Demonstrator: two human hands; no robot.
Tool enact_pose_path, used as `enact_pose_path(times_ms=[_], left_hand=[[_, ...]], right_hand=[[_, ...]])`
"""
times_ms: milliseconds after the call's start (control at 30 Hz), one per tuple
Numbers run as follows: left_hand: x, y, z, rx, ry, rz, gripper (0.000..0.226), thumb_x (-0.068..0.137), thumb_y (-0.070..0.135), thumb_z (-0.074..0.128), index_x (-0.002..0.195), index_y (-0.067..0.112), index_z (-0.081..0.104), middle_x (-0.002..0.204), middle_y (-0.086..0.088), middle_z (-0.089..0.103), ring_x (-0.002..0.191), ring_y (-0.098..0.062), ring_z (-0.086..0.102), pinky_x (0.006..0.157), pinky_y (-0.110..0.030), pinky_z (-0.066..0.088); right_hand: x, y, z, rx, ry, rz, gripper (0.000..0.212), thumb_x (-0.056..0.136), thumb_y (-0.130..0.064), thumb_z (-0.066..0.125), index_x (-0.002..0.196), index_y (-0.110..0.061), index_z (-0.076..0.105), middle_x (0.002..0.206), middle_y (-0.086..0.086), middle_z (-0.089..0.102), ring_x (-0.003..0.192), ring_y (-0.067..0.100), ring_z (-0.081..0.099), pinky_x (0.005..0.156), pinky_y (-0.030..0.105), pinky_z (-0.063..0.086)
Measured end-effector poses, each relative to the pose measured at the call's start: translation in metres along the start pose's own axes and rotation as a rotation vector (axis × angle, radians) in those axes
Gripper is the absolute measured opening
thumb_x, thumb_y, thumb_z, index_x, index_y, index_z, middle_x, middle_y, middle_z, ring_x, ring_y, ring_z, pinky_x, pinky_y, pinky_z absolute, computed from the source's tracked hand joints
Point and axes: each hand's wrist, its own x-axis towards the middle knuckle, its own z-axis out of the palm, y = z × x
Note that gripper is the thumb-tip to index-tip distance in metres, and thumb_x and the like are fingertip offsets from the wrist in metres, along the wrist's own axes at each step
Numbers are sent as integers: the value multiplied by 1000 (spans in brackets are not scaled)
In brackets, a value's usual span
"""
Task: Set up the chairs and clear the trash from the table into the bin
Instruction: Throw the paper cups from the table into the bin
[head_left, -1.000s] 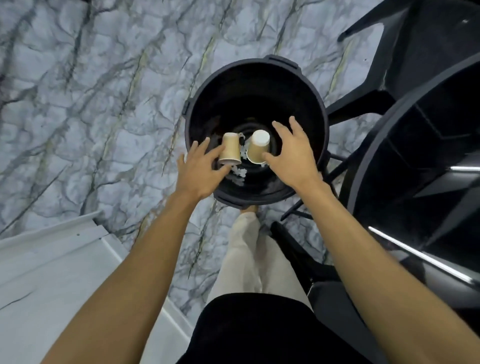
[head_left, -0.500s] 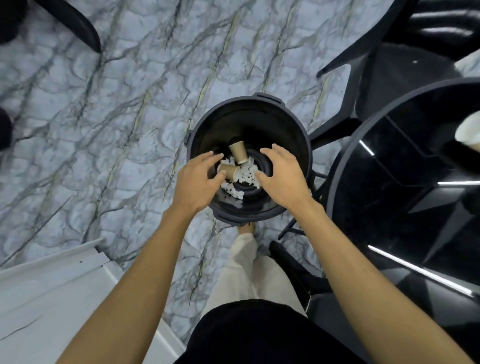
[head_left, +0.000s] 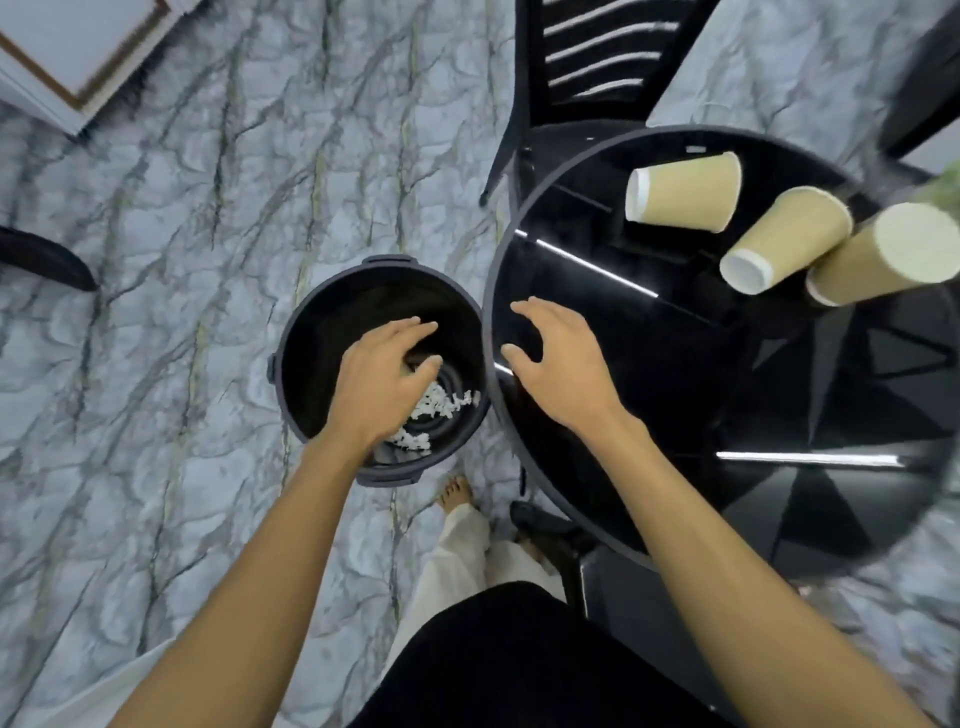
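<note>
— Since half a second ago the right grip (head_left: 558, 364) has swung off the bin (head_left: 311, 332) and now hovers over the near edge of the round black surface (head_left: 675, 415) just beside it. The view has turned too, so more of that surface shows.

— And the other one?

— The left grip (head_left: 384, 384) hangs over the bin's mouth, fingers loosely spread, holding nothing I can see. The right is wide as well, fingers splayed and empty.

— Why splayed?

— My guess is that its load is gone and it is heading for the next piece. Three tan paper cups lie on the surface, on the side away from the bin. The first cup (head_left: 683, 193) lies on its side, white rim toward the bin. The second cup (head_left: 784, 239) is tipped the same way. The third cup (head_left: 878, 254) is farthest from the bin, its pale end toward the camera, blurred.

— What is inside the bin?

— White scraps (head_left: 441, 405) lie on its bottom. The left grip covers the rest. A brownish bit shows under its fingers, but I cannot tell what it is.

— Why does the bin stand there?

— It sits on the marble floor (head_left: 156, 312) close against the surface's rim, probably to keep each carry short.

— Chairs?

— One black slatted chair (head_left: 587, 67) stands beyond the bin, pushed up to the surface.

— How far along, then?

— Partway, I judge: three cups are left to clear.
</note>
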Motion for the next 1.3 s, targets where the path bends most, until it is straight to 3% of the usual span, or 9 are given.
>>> enact_pose_path(times_ms=[167,333,533,833,1100,1300], left_hand=[[-3,60,32,37,-84,166,43,92,38,57,134,27,58,142,3,55,134,-15,45,113,-40,33],[-2,111,57,62,-126,268,43,94,34,59,135,26,58,143,3,53,135,-14,44,113,-31,29],[14,143,72,58,-147,330,43,94,37,58,136,30,55,144,7,52,136,-12,41,114,-45,33],[71,176,82,29,-127,384,42,93,31,61,135,27,57,140,6,56,133,-12,45,114,-38,33],[142,208,85,-4,-62,445,41,91,27,64,131,27,59,135,8,59,127,-10,48,111,-30,34],[194,223,95,-44,-40,483,55,84,30,72,137,30,53,145,9,47,135,-10,41,114,-40,32]], right_hand=[[-47,52,-38,16,103,126,52,94,-31,61,142,-18,47,149,4,44,142,19,32,115,33,26],[-79,91,-65,60,203,218,50,94,-32,60,142,-20,47,150,2,43,142,17,31,116,34,26],[-87,117,-83,104,292,272,49,94,-31,60,141,-20,48,151,1,42,142,17,30,117,36,27],[-49,141,-109,148,423,313,47,93,-28,62,138,-22,50,154,-2,36,143,14,28,116,37,27],[11,164,-132,3,503,279,48,88,-27,68,134,-19,53,157,7,29,144,25,27,113,44,30],[50,179,-140,-43,561,305,58,83,-28,71,137,-23,49,159,10,20,147,27,17,111,46,29]])
